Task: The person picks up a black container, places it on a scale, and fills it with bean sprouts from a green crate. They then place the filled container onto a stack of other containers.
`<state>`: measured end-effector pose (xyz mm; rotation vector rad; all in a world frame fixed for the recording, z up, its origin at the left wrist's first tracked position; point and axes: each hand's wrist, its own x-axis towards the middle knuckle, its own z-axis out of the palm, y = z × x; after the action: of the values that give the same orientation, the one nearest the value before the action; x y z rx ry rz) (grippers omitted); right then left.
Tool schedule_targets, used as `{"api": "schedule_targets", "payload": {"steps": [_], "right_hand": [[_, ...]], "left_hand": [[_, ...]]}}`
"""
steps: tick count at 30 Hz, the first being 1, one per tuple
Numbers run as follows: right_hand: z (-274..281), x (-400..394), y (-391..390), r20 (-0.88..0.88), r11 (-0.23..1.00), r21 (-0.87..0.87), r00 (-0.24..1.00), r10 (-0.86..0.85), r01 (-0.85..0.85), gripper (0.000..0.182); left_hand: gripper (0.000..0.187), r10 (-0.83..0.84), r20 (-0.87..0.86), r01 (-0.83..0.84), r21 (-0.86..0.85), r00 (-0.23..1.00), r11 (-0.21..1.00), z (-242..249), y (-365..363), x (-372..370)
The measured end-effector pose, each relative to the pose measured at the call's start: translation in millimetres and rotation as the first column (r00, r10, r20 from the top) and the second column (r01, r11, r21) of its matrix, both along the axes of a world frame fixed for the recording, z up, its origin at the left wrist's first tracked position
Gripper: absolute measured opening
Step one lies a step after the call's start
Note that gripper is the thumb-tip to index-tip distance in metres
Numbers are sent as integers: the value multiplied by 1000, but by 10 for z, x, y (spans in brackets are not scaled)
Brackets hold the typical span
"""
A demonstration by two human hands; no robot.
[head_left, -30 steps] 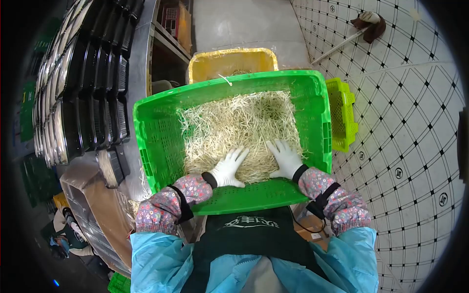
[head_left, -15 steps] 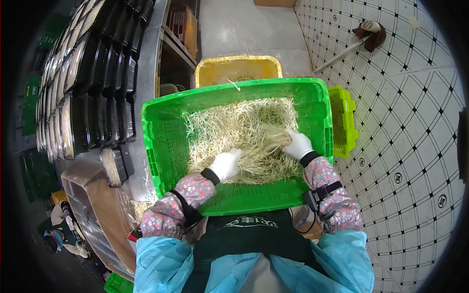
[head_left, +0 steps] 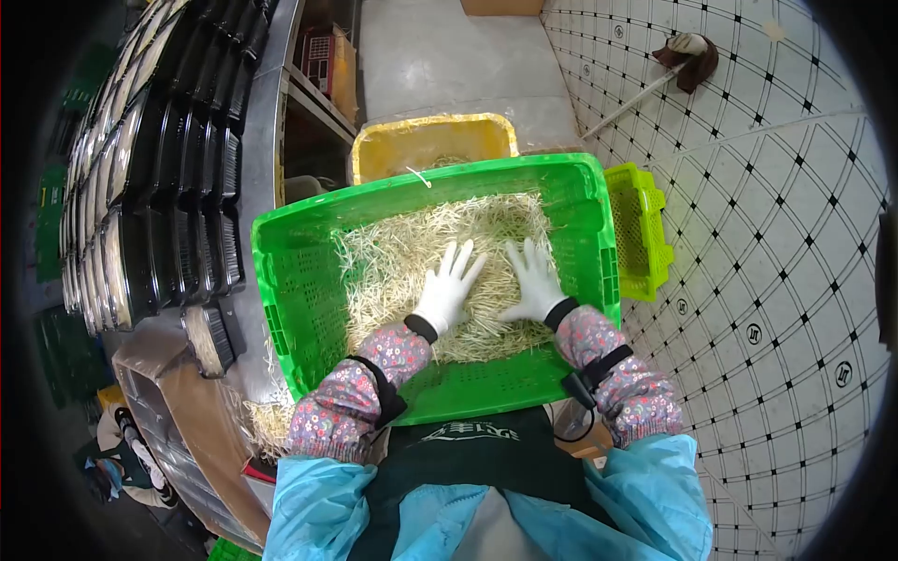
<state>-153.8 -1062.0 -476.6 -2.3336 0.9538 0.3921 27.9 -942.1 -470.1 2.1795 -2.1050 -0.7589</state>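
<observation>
A green plastic crate (head_left: pixel 426 397) in front of me holds a thick layer of pale, thin, sprout-like strands (head_left: pixel 402 234). My left hand (head_left: pixel 446 294), in a white glove, rests on the strands left of the crate's middle. Its fingers are spread and point toward the far wall. To the right, my right hand (head_left: pixel 535 288), also gloved in white, touches the same layer with fingers apart and thumb stretched inward. Neither hand has a bunch in it. Some strands lie hidden under both palms.
Stacked black trays (head_left: pixel 178 187) with pale contents stand at the left, near a single filled tray (head_left: pixel 208 338). Beyond the crate is a yellow tub (head_left: pixel 435 140); a yellow-green basket (head_left: pixel 638 234) sits at right. Loose strands (head_left: pixel 268 423) lie left. Another person (head_left: pixel 131 458) is at lower left.
My right hand has let go of its bunch of strands. Both hands have opened, with fingers now spread flat on the layer; the left hand reaches farther forward. The view has shifted slightly.
</observation>
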Motion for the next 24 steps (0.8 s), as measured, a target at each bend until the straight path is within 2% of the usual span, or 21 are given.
{"api": "schedule_targets", "payload": {"steps": [2, 4, 5, 6, 7, 8, 9, 10, 11, 12, 13, 14, 15, 16, 17, 18, 19, 20, 21, 22, 24], "right_hand": [[84, 51, 157, -251, 990, 9, 958, 140, -143, 140], [-59, 91, 137, -249, 992, -42, 963, 102, -116, 141], [-157, 108, 78, -202, 997, -22, 977, 71, -77, 141], [-185, 136, 18, -156, 999, 1, 987, 38, -39, 141], [-202, 142, -31, -100, 999, -10, 994, 36, -37, 125], [-263, 134, -92, -100, 999, -5, 995, 31, -32, 125], [-316, 128, -157, -95, 996, 86, 996, -3, 12, 115], [-356, 129, -193, -90, 984, 173, 995, -36, 51, 105], [-264, 144, -196, -110, 980, 187, 993, -52, 72, 78], [-337, 130, -182, -105, 980, 185, 993, -51, 69, 78], [-411, 110, -166, -88, 987, 157, 996, -3, 17, 67], [-472, 91, -152, -75, 991, 129, 996, 45, -35, 56], [-406, 106, -144, -1, 998, 64, 1000, 19, -19, 39], [-338, 111, -185, 1, 997, 66, 1000, 26, -26, 39], [-211, 138, -281, -42, 993, 85, 996, -73, 76, 36], [-159, 162, -380, -85, 979, 99, 981, -172, 180, 33], [-255, 161, -476, -33, 955, 68, 957, -288, 289, 31], [-216, 225, -549, -28, 956, 69, 958, -285, 286, 31], [-145, 269, -605, 69, 927, 146, 931, -359, 347, 35], [-90, 319, -643, 159, 890, 227, 887, -434, 395, 39], [-355, 456, -660, 119, 913, 284, 934, -336, 292, 58]], "left_hand": [[131, -5, -48, 6, 6, 999, 1000, -45, -236, 87], [140, 2, -102, 13, 139, 995, 990, -154, -445, 192], [145, 7, -149, 34, 266, 989, 963, -150, -544, 225], [145, 2, -148, 39, 269, 989, 962, -276, -554, 230], [143, 11, -190, 36, 245, 982, 969, -409, -550, 232], [142, 21, -233, 32, 223, 972, 974, -446, -545, 223], [125, 20, -202, 0, 99, 979, 995, -470, -493, 181], [125, 20, -198, 0, 101, 980, 995, -483, -447, 141], [112, 150, -244, -95, 222, 958, 970, -449, -414, 110], [99, 282, -274, -181, 343, 919, 922, -379, -376, 86], [84, 285, -264, -202, 303, 921, 931, -301, -292, 74], [79, 271, -284, -211, 225, 920, 951, -369, -186, 97], [76, 280, -295, -201, 271, 914, 942, -244, -159, 137], [73, 292, -305, -193, 316, 907, 929, -107, -114, 181], [69, 304, -245, -189, 401, 921, 896, 149, -95, 228], [68, 248, -167, -182, 334, 954, 925, 52, 46, 281], [68, 195, -166, -146, 269, 967, 952, -18, 214, 332], [69, 141, -163, -107, 205, 976, 973, 67, 285, 348], [72, 67, -137, -48, 136, 988, 989, 118, 308, 302], [72, 71, -136, -52, 141, 988, 989, 144, 277, 225], [70, -65, -180, 60, -36, 982, 998, 175, 117, 25]]}}
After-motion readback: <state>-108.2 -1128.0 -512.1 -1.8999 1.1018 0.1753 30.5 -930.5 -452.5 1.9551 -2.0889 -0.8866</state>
